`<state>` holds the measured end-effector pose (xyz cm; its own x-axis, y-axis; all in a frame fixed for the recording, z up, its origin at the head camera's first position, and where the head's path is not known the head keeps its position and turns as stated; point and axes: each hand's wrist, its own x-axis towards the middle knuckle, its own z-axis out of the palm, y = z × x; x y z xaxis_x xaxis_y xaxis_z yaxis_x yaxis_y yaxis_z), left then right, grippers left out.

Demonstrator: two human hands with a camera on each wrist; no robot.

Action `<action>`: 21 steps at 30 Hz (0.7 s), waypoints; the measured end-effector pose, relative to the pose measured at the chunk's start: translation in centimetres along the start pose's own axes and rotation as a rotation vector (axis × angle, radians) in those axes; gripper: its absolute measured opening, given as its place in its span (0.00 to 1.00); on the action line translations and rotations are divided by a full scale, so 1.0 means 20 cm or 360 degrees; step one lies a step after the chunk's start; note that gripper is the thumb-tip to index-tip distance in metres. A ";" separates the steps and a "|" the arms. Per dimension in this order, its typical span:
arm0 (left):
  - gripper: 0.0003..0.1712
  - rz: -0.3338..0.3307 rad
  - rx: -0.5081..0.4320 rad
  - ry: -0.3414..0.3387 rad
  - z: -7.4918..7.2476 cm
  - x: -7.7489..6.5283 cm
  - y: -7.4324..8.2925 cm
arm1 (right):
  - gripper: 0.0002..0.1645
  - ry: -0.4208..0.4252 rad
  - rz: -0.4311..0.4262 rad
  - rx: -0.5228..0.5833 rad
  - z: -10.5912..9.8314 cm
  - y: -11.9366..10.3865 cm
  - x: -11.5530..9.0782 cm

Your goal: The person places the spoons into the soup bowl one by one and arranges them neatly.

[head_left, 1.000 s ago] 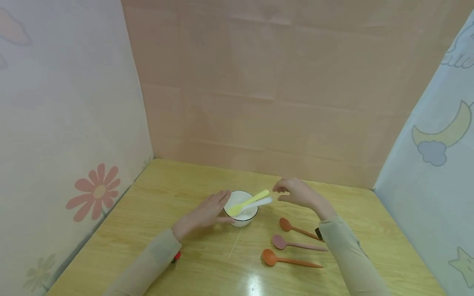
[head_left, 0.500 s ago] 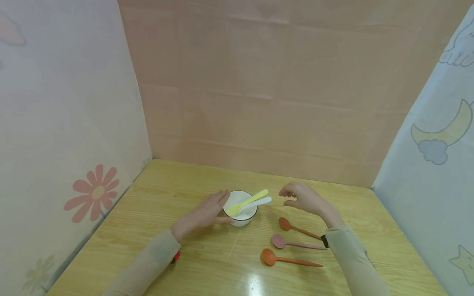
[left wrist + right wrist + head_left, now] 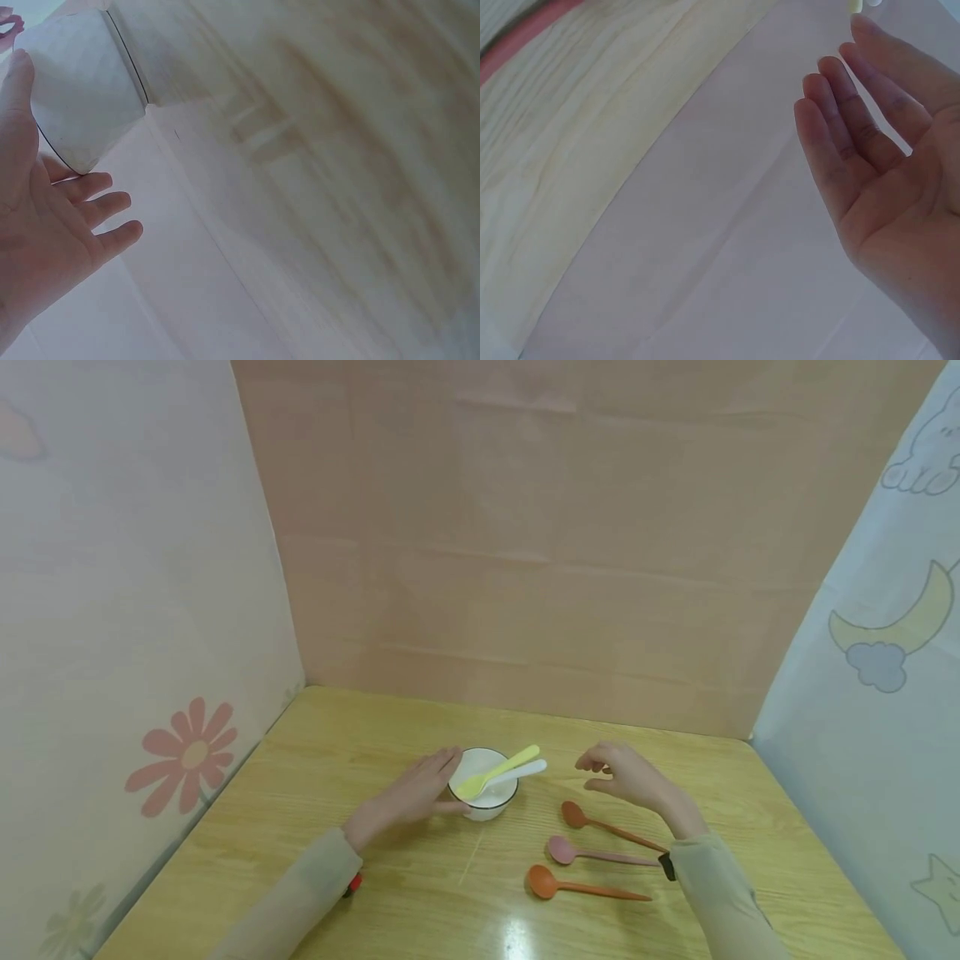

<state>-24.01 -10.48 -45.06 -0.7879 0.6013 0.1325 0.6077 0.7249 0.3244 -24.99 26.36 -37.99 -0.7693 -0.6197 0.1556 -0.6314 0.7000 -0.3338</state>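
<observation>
My left hand (image 3: 416, 789) lies at the left side of a white bowl (image 3: 487, 814) with a dark rim, its thumb on the near side and its straight fingers on the far side. In the left wrist view, the bowl (image 3: 82, 82) shows between thumb and fingers. A yellow spoon (image 3: 517, 761) and a white spoon (image 3: 529, 769) lean in the bowl, handles sticking out to the right. Right of them my right hand (image 3: 630, 774) hovers with loosely bent fingers and holds nothing. The right wrist view shows its palm (image 3: 907, 195) bare.
On the wooden table (image 3: 337, 735), near the right forearm, lie a brown-orange spoon (image 3: 574, 814), a pink spoon (image 3: 562, 850) and an orange spoon (image 3: 543, 882). Their handles point right. A back panel (image 3: 510, 568) and two printed side panels enclose the table.
My right hand has drawn back to the right and slightly nearer, away from the spoon handles. The left hand stays at the bowl, and the view has shifted slightly.
</observation>
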 end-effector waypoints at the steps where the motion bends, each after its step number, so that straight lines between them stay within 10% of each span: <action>1: 0.54 -0.0002 0.0002 0.0002 0.00 0.00 0.00 | 0.13 -0.0003 0.0009 0.0015 0.00 0.00 -0.01; 21: 0.54 0.0016 -0.0017 0.0034 -0.01 -0.01 0.01 | 0.16 0.0001 0.0168 0.0149 0.08 0.11 -0.20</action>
<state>-23.81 -10.54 -44.80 -0.7840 0.6010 0.1557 0.6144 0.7152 0.3332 -23.14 29.81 -40.85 -0.8311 -0.5439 0.1158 -0.5349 0.7250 -0.4338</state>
